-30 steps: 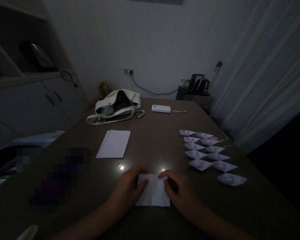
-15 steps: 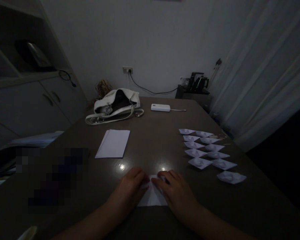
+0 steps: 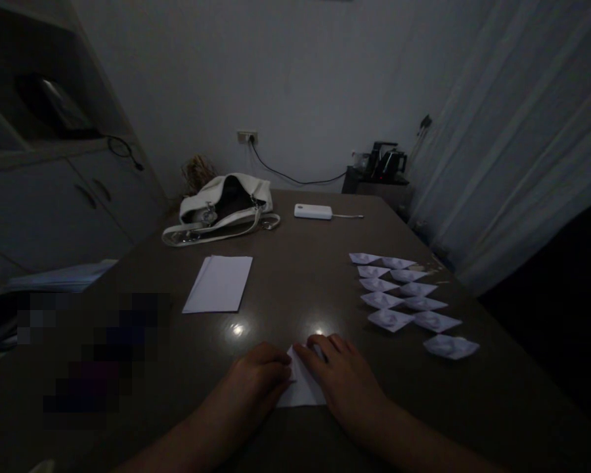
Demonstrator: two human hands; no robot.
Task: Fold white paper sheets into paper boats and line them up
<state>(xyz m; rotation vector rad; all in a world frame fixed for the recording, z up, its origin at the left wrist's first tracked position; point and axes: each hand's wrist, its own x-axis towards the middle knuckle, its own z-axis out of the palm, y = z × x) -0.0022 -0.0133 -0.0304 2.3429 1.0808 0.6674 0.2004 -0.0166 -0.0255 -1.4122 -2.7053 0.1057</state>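
A sheet of white paper (image 3: pixel 301 392), partly folded to a point at the top, lies on the table in front of me. My left hand (image 3: pixel 256 378) pinches its left edge, fingers pressed together. On the opposite side, my right hand (image 3: pixel 342 378) grips the right edge, with thumb and fingers at the upper fold. Both hands cover much of the paper's sides, so the folds beneath them are hidden. To the right, several folded paper boats (image 3: pixel 390 319) stand in two rows, with one boat (image 3: pixel 451 347) nearer to me.
A stack of white paper (image 3: pixel 218 284) lies left of centre on the brown table (image 3: pixel 295 276). Farther back are a white handbag (image 3: pixel 226 203) and a white device with a short cable (image 3: pixel 313 211). A blurred-out patch covers the left side. An electric kettle (image 3: pixel 392 163) stands beyond.
My left hand has shifted slightly down along the paper's left edge, and the left upper fold shows more. My right fingers stay at the top. The whole view has moved a little.
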